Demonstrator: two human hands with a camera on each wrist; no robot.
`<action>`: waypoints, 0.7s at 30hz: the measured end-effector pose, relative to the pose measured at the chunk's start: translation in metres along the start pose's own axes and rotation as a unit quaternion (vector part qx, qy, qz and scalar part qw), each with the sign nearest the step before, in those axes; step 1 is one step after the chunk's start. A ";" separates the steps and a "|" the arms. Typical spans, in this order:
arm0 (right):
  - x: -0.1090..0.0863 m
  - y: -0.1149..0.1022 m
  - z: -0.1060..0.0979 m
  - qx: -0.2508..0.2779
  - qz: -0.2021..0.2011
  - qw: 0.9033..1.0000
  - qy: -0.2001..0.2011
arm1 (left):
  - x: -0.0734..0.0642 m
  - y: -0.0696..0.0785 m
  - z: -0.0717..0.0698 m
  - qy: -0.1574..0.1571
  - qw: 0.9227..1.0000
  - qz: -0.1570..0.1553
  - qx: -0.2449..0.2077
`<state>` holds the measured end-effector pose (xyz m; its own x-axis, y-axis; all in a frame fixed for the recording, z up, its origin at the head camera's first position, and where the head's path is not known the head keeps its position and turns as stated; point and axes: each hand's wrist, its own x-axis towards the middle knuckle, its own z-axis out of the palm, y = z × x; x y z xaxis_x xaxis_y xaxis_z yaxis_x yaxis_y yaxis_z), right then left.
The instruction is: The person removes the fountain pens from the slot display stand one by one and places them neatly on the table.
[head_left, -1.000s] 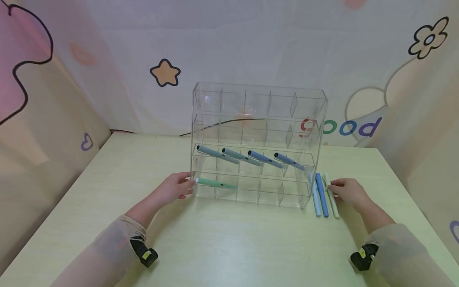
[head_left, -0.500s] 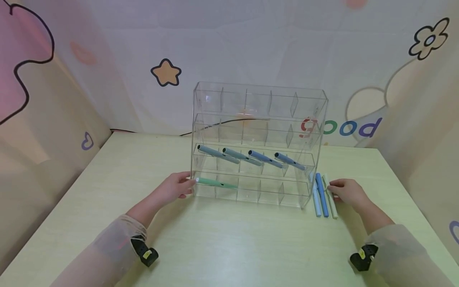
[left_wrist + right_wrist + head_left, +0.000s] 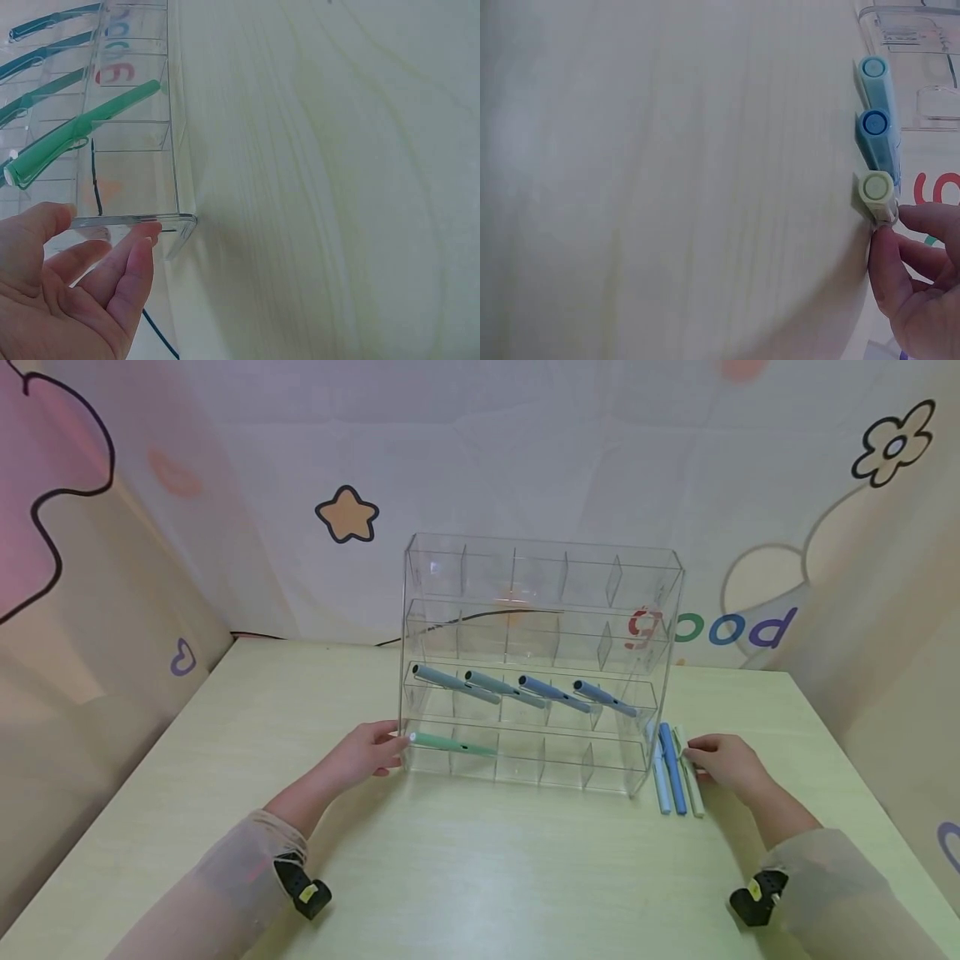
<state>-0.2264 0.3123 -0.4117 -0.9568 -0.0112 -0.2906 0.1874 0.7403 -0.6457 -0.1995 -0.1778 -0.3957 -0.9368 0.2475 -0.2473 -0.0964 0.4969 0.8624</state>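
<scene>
A clear acrylic pen rack point(image 3: 525, 732) with tiered compartments stands on the table. My left hand point(image 3: 367, 750) grips its left side panel, thumb on one face and fingers on the other, as the left wrist view shows. A green pen point(image 3: 82, 131) lies slanted in the bottom tier beside that hand. To the right of the rack, my right hand point(image 3: 729, 760) pinches a pale green pen point(image 3: 876, 187) between thumb and index finger. That pen lies on the table next to a darker blue pen point(image 3: 672, 768) and a light blue pen point(image 3: 661, 778).
Several blue and grey-blue pens point(image 3: 553, 692) lean in the rack's second tier from the bottom. Behind the table point(image 3: 480, 877) hangs a printed cloth backdrop point(image 3: 262, 552), with cloth also at both sides. A dark cord-like line point(image 3: 258, 634) shows along the back edge.
The pale green pen has shifted slightly left, closer to the darker blue pen, with my right hand on it. My left hand stays at the rack's side.
</scene>
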 end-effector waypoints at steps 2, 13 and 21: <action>0.000 -0.001 0.000 0.000 0.002 1.000 -0.002 | 0.000 0.000 0.000 0.000 1.000 -0.001 0.001; 0.002 -0.002 -0.001 0.003 0.007 1.000 0.001 | -0.001 0.002 -0.001 0.001 1.000 -0.009 0.006; 0.002 -0.002 0.001 0.002 0.014 1.000 -0.004 | -0.001 0.003 0.000 0.000 1.000 -0.007 0.004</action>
<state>-0.2289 0.3100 -0.4113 -0.9496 0.0045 -0.3135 0.2150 0.7372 -0.6406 -0.1987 -0.1765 -0.3931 -0.9357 0.2394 -0.2592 -0.1070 0.5073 0.8551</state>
